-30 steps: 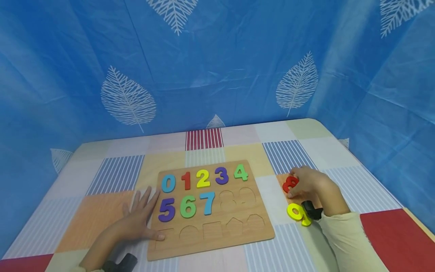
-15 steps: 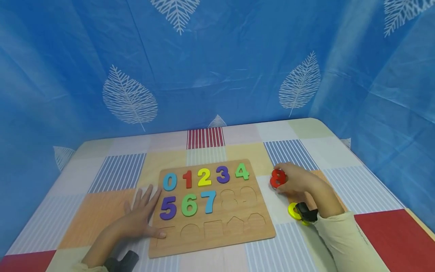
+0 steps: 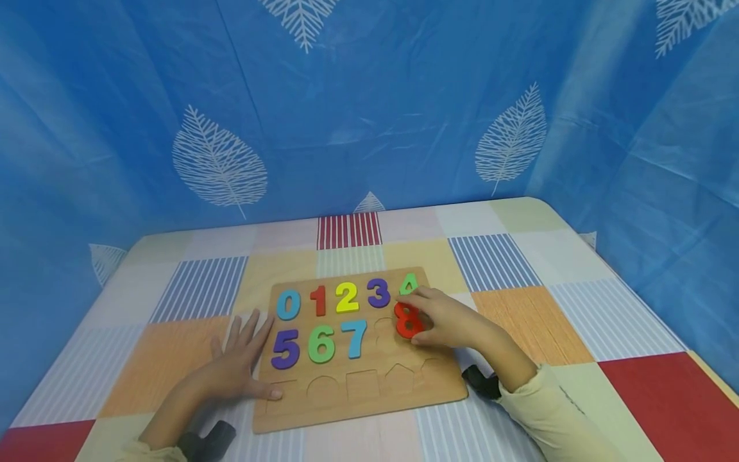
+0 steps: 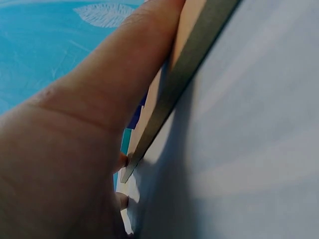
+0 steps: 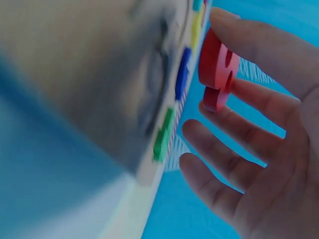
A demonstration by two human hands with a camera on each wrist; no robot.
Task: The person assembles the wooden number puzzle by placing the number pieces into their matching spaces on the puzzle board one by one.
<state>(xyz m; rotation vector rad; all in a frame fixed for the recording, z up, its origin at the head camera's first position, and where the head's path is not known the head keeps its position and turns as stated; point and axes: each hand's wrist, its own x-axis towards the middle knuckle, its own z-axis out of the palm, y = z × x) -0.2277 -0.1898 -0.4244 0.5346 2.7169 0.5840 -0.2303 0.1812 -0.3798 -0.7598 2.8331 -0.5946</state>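
Observation:
My right hand (image 3: 453, 319) pinches a red number 8 piece (image 3: 408, 321) between thumb and fingers, over the right side of the wooden number board (image 3: 369, 410). In the right wrist view the red 8 (image 5: 214, 69) is held clear above the board's surface. It overlaps the lower part of the green 4 (image 3: 408, 283) in the head view. My left hand (image 3: 233, 372) lies with fingers spread at the board's left edge, its thumb resting on the lower left corner. Numbers 0 to 7 sit in the two upper rows, among them the blue 7 (image 3: 354, 338).
Outlined shape recesses, such as a square (image 3: 362, 388), run along the board's bottom row. A patchwork cloth (image 3: 537, 321) covers the table. Blue leaf-print sheeting (image 3: 369, 115) hangs behind it and at both sides. The yellow 9 is hidden behind the right arm.
My right hand has lifted the red 8 from the cloth on the right and carried it left over the board. The left hand has stayed at the board's edge.

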